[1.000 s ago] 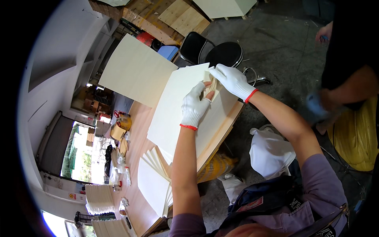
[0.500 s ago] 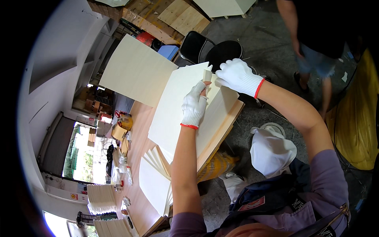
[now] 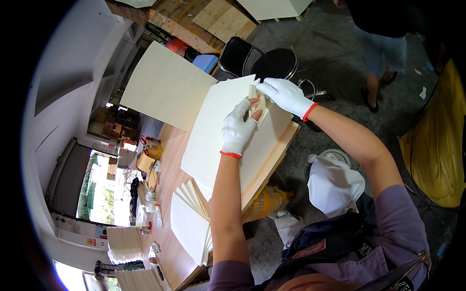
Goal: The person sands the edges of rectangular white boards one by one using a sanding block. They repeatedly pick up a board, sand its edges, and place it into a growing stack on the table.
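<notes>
My left hand, in a white glove with bare thumb and fingertip showing, grips a small pale block over a stack of pale wooden sheets. Against the block's right side lies a thin, curved pale strip. My right hand, gloved in white with a red cuff, is closed at the strip's upper end. Its fingertips are pressed together and partly hidden, so what they pinch is unclear. Both hands are close together near the stack's far right corner.
Another large pale sheet lies beyond the stack. Fanned sheets rest nearer on the wooden table. A black chair and round black stool stand past the far corner. Another person is at upper right.
My right hand has moved left and its fingers have come to the strip beside the block. The left hand has barely shifted. The other person has stepped away.
</notes>
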`<state>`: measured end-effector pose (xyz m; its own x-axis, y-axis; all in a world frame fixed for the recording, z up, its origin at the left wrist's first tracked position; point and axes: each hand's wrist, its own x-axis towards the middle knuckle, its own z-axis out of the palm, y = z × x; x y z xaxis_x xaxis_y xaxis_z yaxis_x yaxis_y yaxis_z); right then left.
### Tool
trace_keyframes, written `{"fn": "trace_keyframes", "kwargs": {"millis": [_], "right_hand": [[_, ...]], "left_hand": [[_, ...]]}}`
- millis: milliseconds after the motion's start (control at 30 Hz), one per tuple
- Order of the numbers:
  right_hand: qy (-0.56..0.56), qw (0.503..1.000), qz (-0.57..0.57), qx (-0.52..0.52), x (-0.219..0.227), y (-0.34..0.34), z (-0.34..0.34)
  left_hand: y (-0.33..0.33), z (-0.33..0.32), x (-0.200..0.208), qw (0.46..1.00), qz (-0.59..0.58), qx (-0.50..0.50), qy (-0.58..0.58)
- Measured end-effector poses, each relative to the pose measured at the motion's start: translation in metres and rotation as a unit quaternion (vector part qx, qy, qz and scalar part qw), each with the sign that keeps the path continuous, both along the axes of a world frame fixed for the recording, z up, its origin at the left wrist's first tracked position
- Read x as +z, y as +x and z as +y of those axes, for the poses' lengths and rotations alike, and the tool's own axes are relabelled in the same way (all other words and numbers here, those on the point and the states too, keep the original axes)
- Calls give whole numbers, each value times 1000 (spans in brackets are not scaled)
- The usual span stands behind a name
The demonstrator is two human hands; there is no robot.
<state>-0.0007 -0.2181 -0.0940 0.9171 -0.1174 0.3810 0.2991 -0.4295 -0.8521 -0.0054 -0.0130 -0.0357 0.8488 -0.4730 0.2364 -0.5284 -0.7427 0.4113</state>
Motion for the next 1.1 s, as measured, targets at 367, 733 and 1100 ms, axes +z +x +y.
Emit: {"fn": "trace_keyframes", "kwargs": {"millis": [367, 733, 1100], "right_hand": [[-117, 986, -78, -92, 3, -7, -24], [-332, 941, -66, -16, -2, -9, -27], [-142, 988, -27, 61, 21, -1, -11]], "left_hand": [[-12, -3, -5, 979, -184, -81, 39], [-3, -5, -14, 976, -187, 16, 115], [21, -2, -16, 985, -162, 6, 61]]}}
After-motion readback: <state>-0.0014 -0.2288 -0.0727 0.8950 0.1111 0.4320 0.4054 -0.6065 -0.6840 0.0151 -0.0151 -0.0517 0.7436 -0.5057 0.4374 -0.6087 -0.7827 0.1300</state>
